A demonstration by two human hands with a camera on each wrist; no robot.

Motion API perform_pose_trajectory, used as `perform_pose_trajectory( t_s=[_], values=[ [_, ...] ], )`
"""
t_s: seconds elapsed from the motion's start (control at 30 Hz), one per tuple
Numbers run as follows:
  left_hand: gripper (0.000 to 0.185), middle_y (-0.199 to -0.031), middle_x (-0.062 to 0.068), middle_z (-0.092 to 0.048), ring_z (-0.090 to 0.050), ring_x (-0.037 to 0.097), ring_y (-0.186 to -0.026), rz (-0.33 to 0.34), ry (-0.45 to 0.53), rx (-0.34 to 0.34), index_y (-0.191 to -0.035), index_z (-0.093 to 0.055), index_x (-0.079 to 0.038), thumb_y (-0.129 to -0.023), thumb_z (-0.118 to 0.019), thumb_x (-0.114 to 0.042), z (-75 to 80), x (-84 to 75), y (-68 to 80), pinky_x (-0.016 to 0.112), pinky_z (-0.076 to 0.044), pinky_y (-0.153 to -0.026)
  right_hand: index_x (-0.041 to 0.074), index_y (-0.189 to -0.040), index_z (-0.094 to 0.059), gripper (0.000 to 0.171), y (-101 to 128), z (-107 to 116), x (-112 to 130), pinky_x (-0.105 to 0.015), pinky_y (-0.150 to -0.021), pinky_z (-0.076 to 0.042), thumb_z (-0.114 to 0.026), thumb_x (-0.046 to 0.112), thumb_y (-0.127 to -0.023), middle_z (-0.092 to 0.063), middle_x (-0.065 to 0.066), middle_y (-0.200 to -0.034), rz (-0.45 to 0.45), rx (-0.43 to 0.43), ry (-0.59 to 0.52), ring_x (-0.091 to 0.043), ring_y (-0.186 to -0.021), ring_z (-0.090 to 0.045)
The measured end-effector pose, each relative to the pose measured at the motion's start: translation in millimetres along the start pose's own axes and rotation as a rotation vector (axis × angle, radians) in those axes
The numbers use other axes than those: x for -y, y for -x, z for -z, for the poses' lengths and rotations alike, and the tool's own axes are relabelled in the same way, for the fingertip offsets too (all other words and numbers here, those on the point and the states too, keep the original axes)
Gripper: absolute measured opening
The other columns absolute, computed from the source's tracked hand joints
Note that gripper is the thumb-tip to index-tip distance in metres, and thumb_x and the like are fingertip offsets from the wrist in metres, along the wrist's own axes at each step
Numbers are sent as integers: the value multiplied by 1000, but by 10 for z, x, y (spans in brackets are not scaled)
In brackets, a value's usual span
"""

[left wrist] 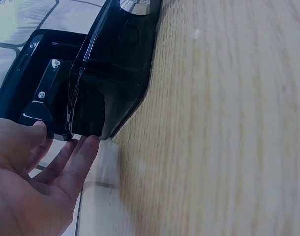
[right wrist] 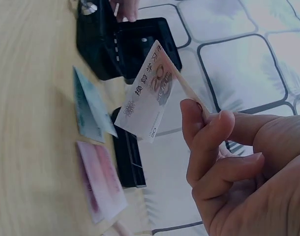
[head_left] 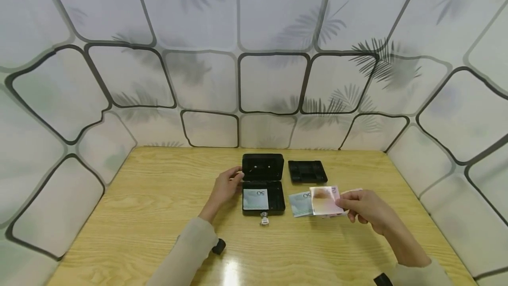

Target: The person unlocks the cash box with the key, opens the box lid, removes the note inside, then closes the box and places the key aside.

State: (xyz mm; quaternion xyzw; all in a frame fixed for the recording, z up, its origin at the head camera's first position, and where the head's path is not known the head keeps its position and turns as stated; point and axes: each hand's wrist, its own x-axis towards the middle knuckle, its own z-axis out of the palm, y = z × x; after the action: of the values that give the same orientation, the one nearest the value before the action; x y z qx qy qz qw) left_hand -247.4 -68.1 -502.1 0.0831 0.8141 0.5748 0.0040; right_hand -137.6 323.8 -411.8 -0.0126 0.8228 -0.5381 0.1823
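A black cash box (head_left: 277,200) stands on the table with its lid (head_left: 263,161) raised. A greenish banknote (head_left: 255,199) marked 50 lies inside. My left hand (head_left: 226,186) is at the box's left side, its fingers (left wrist: 80,164) touching the end near the hinge and the thumb by the lid. Held up by my right hand (head_left: 367,208) is a folded brownish-pink 20 banknote (right wrist: 149,93), pinched between thumb and fingers. Below it, another folded greenish 50 banknote (head_left: 299,205) lies on the table beside a folded pink-red banknote (right wrist: 102,179), mostly covered in the head view.
A black compartment tray (head_left: 307,172) lies behind the banknotes, right of the box. At the box's front is a silver lock, with a small shiny piece (head_left: 264,219) below it. The wooden table (head_left: 158,206) meets patterned cloth walls (head_left: 270,83) at the back and sides.
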Motion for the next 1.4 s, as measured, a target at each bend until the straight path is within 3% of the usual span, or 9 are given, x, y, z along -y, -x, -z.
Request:
perform_pose_trajectory(
  t_s=[0.2, 0.27, 0.4, 0.83, 1.4],
  values=[
    [33, -122, 25, -69, -73, 32, -98, 8, 12, -4, -135, -64, 2, -106, -61, -13, -15, -17, 4, 39, -64, -78, -4, -90, -69, 25, 13, -104, -131, -17, -44, -29, -66, 17, -102, -53, -7, -85, 16, 21, 8, -7, -54, -50],
    [34, -122, 25, -69, -73, 32, -97, 7, 16, -2, -135, -64, 2, -106, -61, -13, -19, -19, 4, 39, -64, -78, -4, -89, -69, 25, 7, -150, -185, -17, -44, -28, -65, 16, -102, -54, -6, -84, 16, 33, 2, -6, -53, -48],
    [34, -122, 26, -69, -73, 32, -96, 16, 23, -1, -136, -63, 2, -106, -60, -13, -22, -19, 4, 39, -64, -77, -2, -82, -66, 26, 3, -246, -287, -16, -44, -27, -67, 16, -101, -53, 1, -62, -7, 47, -9, -5, -52, -47],
    [34, -123, 25, -68, -73, 31, -95, 25, 22, 13, -137, -63, 1, -107, -58, -15, -21, -16, 11, 38, -64, -76, 0, -87, -72, 19, 15, -485, -431, -17, -44, -30, -71, 16, -98, -59, 2, -62, -72, 39, 14, -6, -53, -50],
    [32, -120, 25, -70, -74, 32, -93, 7, 52, -1, -134, -65, 2, -106, -60, -12, -13, -15, 18, 39, -64, -75, -1, -80, -70, 26, 39, -669, -491, -16, -41, -28, -69, 18, -98, -55, 4, -53, -103, 32, -51, -2, -43, -36]
  ],
)
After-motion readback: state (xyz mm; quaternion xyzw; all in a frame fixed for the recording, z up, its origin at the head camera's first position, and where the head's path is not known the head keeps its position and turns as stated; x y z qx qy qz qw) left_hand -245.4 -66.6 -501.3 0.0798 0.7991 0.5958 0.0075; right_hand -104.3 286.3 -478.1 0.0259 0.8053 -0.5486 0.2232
